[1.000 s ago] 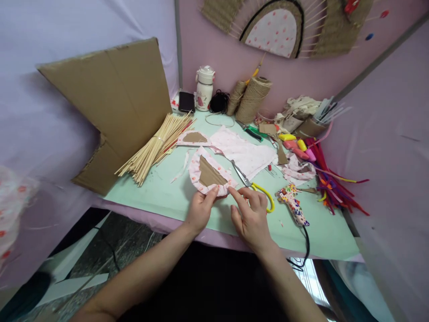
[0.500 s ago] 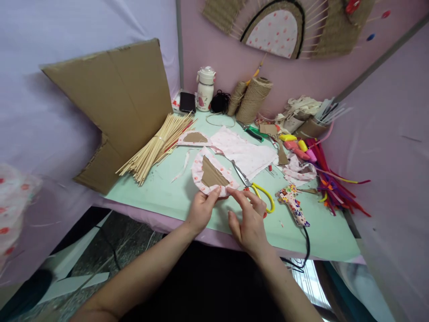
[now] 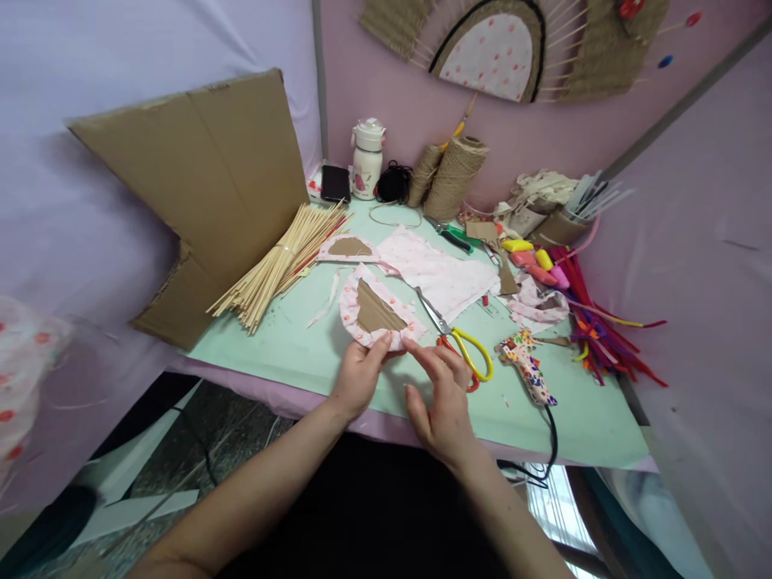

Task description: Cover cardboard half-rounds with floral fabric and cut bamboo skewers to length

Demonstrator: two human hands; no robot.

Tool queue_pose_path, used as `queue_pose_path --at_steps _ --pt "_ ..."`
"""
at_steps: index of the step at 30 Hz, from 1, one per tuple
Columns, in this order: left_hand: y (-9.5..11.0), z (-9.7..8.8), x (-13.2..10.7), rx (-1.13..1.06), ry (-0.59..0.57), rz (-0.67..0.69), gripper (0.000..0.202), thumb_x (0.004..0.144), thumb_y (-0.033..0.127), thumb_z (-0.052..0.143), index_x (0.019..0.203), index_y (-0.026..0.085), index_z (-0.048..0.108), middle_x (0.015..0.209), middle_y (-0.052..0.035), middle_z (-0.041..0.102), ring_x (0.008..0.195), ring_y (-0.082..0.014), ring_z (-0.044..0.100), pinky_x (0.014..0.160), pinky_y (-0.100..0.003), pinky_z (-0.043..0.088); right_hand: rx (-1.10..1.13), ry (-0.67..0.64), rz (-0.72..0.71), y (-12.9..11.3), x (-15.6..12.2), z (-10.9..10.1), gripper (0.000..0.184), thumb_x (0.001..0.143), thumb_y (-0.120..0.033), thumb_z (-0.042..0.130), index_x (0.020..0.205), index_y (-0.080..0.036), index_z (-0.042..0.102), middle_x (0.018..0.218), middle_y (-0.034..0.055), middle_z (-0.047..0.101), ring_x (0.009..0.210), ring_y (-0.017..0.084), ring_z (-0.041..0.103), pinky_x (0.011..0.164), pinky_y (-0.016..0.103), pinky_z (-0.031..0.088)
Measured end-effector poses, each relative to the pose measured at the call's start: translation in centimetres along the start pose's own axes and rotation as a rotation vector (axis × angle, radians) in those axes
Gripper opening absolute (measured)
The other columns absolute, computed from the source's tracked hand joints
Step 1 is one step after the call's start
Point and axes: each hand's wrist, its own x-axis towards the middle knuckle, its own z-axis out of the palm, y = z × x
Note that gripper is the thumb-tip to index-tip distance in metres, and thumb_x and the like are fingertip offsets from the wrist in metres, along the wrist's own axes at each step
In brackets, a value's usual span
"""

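Observation:
A half-round cardboard piece (image 3: pixel 379 309) with pink patterned fabric folded over its edge is pinched by my left hand (image 3: pixel 357 376), thumb on top. My right hand (image 3: pixel 442 396) touches the fabric rim with its index fingertip; its thumb stands apart and nothing is gripped. Scissors (image 3: pixel 457 338) with yellow and red handles lie just beyond my right hand. Behind the piece, a pink fabric sheet (image 3: pixel 437 269) is spread on the table. A smaller fabric-edged cardboard half-round (image 3: pixel 348 248) lies to its left. A patterned glue gun (image 3: pixel 527 368) rests farther right.
Bundled wooden sticks (image 3: pixel 283 261) lie before a large cardboard sheet (image 3: pixel 223 177). At the back stand a white bottle (image 3: pixel 367 161) and twine spools (image 3: pixel 457 178), with green-handled pliers (image 3: pixel 455 238) nearby. Pipe cleaners (image 3: pixel 594 322) pile up at right. The glue gun's cord (image 3: pixel 552 446) hangs over the front edge.
The half-round piece and both hands have shifted slightly left. My right index fingertip stays against the fabric rim, and more of the scissors' red handle shows.

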Motion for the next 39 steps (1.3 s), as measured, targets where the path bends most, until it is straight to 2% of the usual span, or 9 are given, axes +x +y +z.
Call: queue_pose_path --at_steps 3,5,7,13,22,26,29,32,39 --pt "0.0 0.0 0.0 0.002 0.002 -0.019 0.021 0.082 0.032 0.064 0.095 0.017 0.072 0.096 -0.0048 0.074 0.091 -0.0188 0.067 0.083 -0.030 0.051 0.171 0.219 0.073 -0.2 0.1 -0.1 0.050 0.085 -0.022 0.051 0.133 -0.025 0.041 0.122 0.0090 0.056 0.113 0.026 0.048 0.094 0.047 0.040" --pt "0.0 0.0 -0.1 0.005 -0.018 -0.030 0.022 0.081 0.032 0.065 0.095 0.017 0.072 0.096 -0.0049 0.073 0.091 -0.0187 0.066 0.082 -0.030 0.052 0.286 0.402 0.215 0.1 0.4 -0.3 0.044 0.085 -0.024 0.053 0.128 -0.025 0.042 0.116 0.0089 0.056 0.107 0.024 0.052 0.088 0.043 0.044" --pt "-0.1 -0.1 -0.2 0.024 -0.074 -0.048 0.022 0.081 0.033 0.065 0.095 0.017 0.073 0.096 -0.0053 0.073 0.091 -0.0191 0.065 0.080 -0.030 0.052 0.423 0.444 0.417 0.6 0.7 -0.6 0.040 0.084 -0.027 0.057 0.122 -0.024 0.045 0.106 0.0069 0.057 0.096 0.020 0.056 0.078 0.036 0.046" --pt "-0.2 -0.5 -0.5 0.134 -0.224 -0.103 0.022 0.081 0.035 0.065 0.081 0.014 0.073 0.082 -0.0060 0.072 0.081 -0.0176 0.063 0.081 -0.029 0.048 0.788 0.002 0.777 1.5 1.3 -1.0 0.024 0.077 -0.041 0.067 0.086 -0.018 0.064 0.075 0.0008 0.062 0.067 0.014 0.055 0.061 0.025 0.044" --pt "-0.7 -1.0 -0.3 0.215 -0.223 -0.098 0.030 0.080 0.042 0.064 0.072 0.014 0.070 0.075 -0.0053 0.069 0.077 -0.0168 0.061 0.077 -0.029 0.047 0.846 0.047 0.844 0.9 1.3 -0.2 0.030 0.068 -0.043 0.075 0.069 -0.018 0.058 0.062 -0.0031 0.056 0.056 0.010 0.046 0.052 0.022 0.035" --pt "1.1 -1.1 0.0 0.109 -0.318 -0.135 0.058 0.065 0.061 0.070 0.101 0.015 0.069 0.097 -0.0108 0.070 0.089 -0.0231 0.064 0.079 -0.032 0.049 0.849 0.052 0.872 1.2 1.3 -0.7 0.032 0.068 -0.047 0.074 0.069 -0.018 0.058 0.055 -0.0050 0.051 0.049 0.009 0.040 0.047 0.022 0.029" --pt "3.5 -1.2 0.9 0.003 -0.189 -0.092 0.070 0.070 0.071 0.056 0.115 0.018 0.063 0.108 -0.0125 0.068 0.095 -0.0240 0.064 0.078 -0.032 0.049 0.850 0.004 0.872 1.4 1.2 -1.1 0.035 0.065 -0.048 0.075 0.068 -0.017 0.059 0.055 -0.0047 0.052 0.049 0.009 0.039 0.046 0.022 0.028" --pt "5.2 -1.1 2.0 0.110 -0.047 -0.052 0.057 0.071 0.059 0.066 0.106 0.015 0.068 0.095 -0.0103 0.072 0.083 -0.0202 0.066 0.071 -0.028 0.049 0.859 -0.077 0.882 1.4 1.0 -1.1 0.036 0.065 -0.048 0.076 0.069 -0.016 0.059 0.057 -0.0037 0.053 0.050 0.008 0.040 0.047 0.022 0.028" --pt "4.5 -0.8 2.7 0.141 0.050 -0.021 0.032 0.063 0.035 0.079 0.085 0.014 0.070 0.075 -0.0035 0.072 0.066 -0.0164 0.065 0.066 -0.028 0.049 0.879 -0.149 0.837 1.0 0.9 -0.9 0.037 0.061 -0.046 0.078 0.073 -0.016 0.060 0.066 -0.0001 0.059 0.060 0.013 0.049 0.056 0.024 0.038"
